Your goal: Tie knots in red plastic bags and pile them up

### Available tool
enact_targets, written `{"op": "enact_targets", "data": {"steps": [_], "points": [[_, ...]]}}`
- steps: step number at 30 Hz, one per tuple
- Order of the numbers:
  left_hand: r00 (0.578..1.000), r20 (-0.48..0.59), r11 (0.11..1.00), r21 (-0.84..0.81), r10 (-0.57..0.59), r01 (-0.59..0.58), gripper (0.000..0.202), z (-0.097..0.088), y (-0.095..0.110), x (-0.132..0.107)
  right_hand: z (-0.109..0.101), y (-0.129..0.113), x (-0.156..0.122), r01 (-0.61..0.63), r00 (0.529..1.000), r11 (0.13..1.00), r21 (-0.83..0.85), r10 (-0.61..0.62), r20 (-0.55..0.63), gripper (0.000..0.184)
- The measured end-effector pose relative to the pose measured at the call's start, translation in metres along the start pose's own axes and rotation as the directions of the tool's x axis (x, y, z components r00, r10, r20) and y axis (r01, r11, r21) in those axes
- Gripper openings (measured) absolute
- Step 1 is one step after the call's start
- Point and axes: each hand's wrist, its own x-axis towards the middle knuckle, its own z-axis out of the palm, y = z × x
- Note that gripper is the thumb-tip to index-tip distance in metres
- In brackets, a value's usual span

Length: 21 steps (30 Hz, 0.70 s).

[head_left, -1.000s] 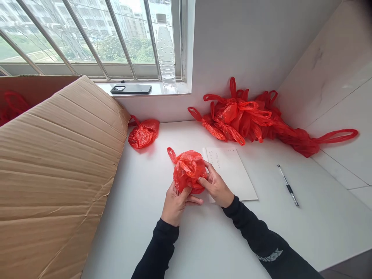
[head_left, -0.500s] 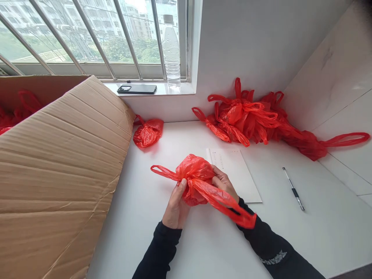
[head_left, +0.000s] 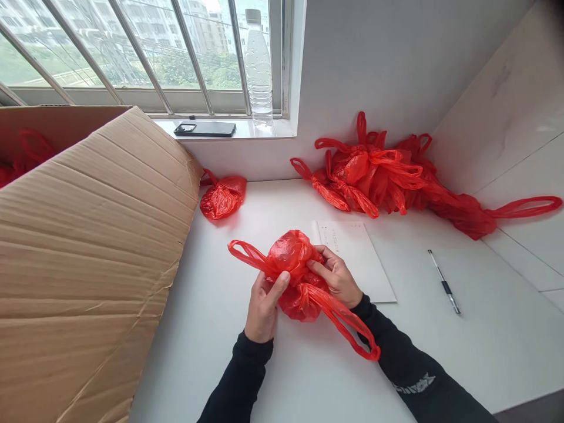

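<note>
A red plastic bag (head_left: 293,252), bunched into a round bundle, is held between both hands above the white table. One of its loop handles sticks out to the left, the other trails down to the right over my right sleeve. My left hand (head_left: 265,302) grips the bundle's left side, thumb on top. On the right side, my right hand (head_left: 337,275) pinches the plastic with thumb and fingers. What the bag contains cannot be made out. Just behind my right hand lies a white paper pad (head_left: 359,258) with faint writing near its top.
A large cardboard box (head_left: 92,258) with red bags inside takes up the left. Beside it sits a small red bag (head_left: 224,198). Several red bags (head_left: 374,170) are heaped against the wall. A pen (head_left: 444,283) lies right. The sill holds a phone (head_left: 205,128) and bottle (head_left: 259,76).
The bag has been turned in my hands, so its right handle now hangs lower and looks more open. Both thumbs have shifted on the plastic. The view has tilted slightly.
</note>
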Motion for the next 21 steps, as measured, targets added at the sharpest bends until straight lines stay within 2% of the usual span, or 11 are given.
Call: {"op": "enact_targets", "data": {"steps": [3, 6, 9, 11, 13, 15, 17, 19, 21], "points": [[0.998, -0.052, 0.987, -0.153, -0.046, 0.038, 0.029, -0.004, 0.005, 0.003, 0.002, -0.001, -0.001, -0.004, 1.0, 1.0, -0.009, 0.004, -0.017, 0.035], [0.994, -0.061, 0.927, -0.368, -0.094, 0.065, 0.03, -0.016, 0.012, 0.01, 0.001, 0.001, -0.003, 0.017, 0.999, 0.997, -0.069, -0.02, -0.039, 0.045], [0.996, -0.043, 0.88, -0.472, -0.073, 0.045, 0.032, -0.025, 0.018, 0.015, 0.001, 0.002, -0.006, 0.059, 0.997, 0.977, -0.206, -0.048, 0.058, 0.061], [0.998, -0.041, 0.875, -0.483, -0.043, 0.018, 0.037, -0.025, 0.02, 0.015, 0.002, 0.002, -0.008, 0.068, 0.991, 0.954, -0.291, -0.031, 0.13, 0.074], [0.999, -0.041, 0.886, -0.464, -0.032, 0.009, 0.041, -0.022, 0.02, 0.014, 0.004, 0.001, -0.009, 0.063, 0.99, 0.939, -0.337, -0.016, 0.141, 0.077], [0.997, -0.051, 0.907, -0.421, -0.051, 0.025, 0.046, -0.017, 0.018, 0.012, 0.005, 0.001, -0.009, 0.055, 0.993, 0.94, -0.336, -0.015, 0.121, 0.071], [0.995, -0.073, 0.933, -0.358, -0.068, 0.037, 0.049, -0.015, 0.015, 0.01, 0.004, 0.004, -0.007, 0.035, 0.995, 0.951, -0.307, -0.004, 0.1, 0.058], [0.993, -0.105, 0.957, -0.29, -0.051, 0.018, 0.052, -0.014, 0.012, 0.01, 0.0, 0.007, -0.004, 0.027, 0.998, 0.968, -0.251, -0.012, 0.064, 0.046], [0.992, -0.129, 0.97, -0.242, -0.009, -0.023, 0.056, -0.015, 0.01, 0.01, -0.004, 0.009, -0.001, 0.062, 0.998, 0.983, -0.173, -0.064, -0.002, 0.043]]}}
